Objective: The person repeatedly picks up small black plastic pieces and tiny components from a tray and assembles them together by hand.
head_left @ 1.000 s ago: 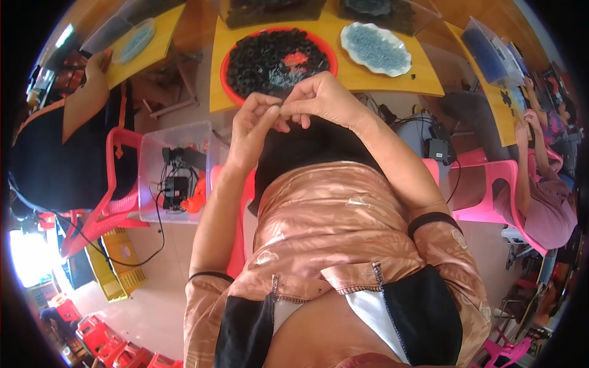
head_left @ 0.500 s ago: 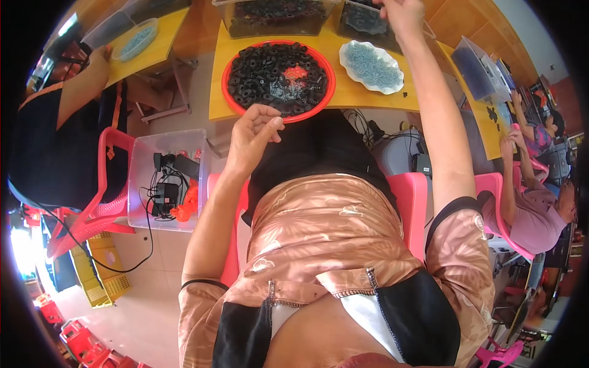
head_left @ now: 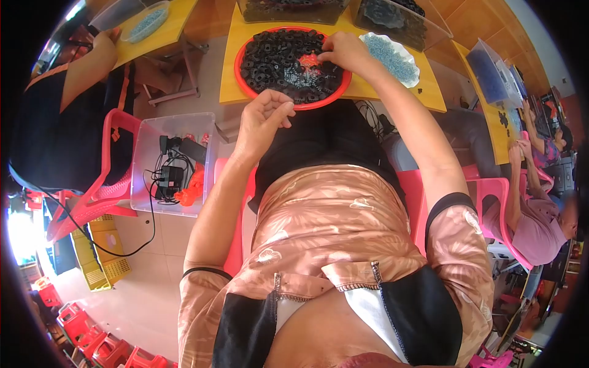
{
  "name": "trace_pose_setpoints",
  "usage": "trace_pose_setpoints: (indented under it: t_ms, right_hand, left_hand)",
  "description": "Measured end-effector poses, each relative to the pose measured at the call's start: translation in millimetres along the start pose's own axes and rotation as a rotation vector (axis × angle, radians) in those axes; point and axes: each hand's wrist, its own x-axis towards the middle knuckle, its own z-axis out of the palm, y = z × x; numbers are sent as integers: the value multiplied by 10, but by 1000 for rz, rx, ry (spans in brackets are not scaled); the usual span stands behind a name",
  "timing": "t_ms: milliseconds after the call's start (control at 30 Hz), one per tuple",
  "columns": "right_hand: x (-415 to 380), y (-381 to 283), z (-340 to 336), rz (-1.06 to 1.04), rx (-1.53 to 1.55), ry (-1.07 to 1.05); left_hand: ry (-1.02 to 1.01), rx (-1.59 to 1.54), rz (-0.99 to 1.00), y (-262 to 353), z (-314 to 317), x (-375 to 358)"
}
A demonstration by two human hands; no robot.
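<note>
A round red tray [head_left: 346, 83] on the yellow table holds many small black plastic parts [head_left: 270, 58], with small silvery pieces [head_left: 300, 76] near a bare red patch. My right hand [head_left: 348, 52] is over the tray's right side, fingertips pinched near that patch; whatever they hold is hidden. By the front rim is my left hand [head_left: 265, 122], its fingers curled and the thumb close to them. Anything in that grip is too small to make out. Right of the tray, a white scalloped dish [head_left: 414, 78] contains small blue-grey pieces [head_left: 389, 56].
Clear bins [head_left: 294, 13] of dark parts stand at the back of the yellow table [head_left: 429, 98]. At left, a clear box [head_left: 142, 165] holds cables and adapters beside a seated person [head_left: 55, 135]. More people sit at the right-hand table [head_left: 485, 119].
My right hand has come down from the bin at the back right to the tray. My left hand stays by the front rim, still curled. The view has shifted slightly.
</note>
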Motion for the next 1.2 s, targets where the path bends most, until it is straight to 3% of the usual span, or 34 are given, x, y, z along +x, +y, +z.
trace_pose_setpoints:
  t_ms: [167, 367, 500, 667, 767, 800, 833, 867, 900, 1200]
  right_hand:
    - [74, 44, 158, -7, -30, -8]
    - [-73, -132, 67, -74, 250, 90]
    - [-505, -677, -167, -43, 776, -113]
    - [-790, -881, -54, -63, 946, -250]
    - [-770, -775, -234, -64, 858, -235]
    - [-714, -678, -287, 24, 778, -160]
    - [-610, -474, -271, -77, 578, 15]
    - [-538, -348, -378, -66, 355, 46]
    - [-490, -245, -433, 2, 229, 28]
    - [-317, 98, -187, -113, 12, -163]
  left_hand:
    - [1, -11, 11, -16, -9, 8]
    - [53, -19, 49, 23, 12, 3]
    - [166, 15, 125, 47, 59, 7]
    - [122, -18, 149, 4, 41, 27]
    - [104, -38, 110, -8, 8, 21]
    - [100, -51, 96, -11, 4, 25]
    - [99, -55, 91, -16, 5, 24]
    - [97, -57, 86, -17, 4, 26]
    - [93, -58, 84, -12, 5, 32]
    - [95, -68, 53, 14, -13, 22]
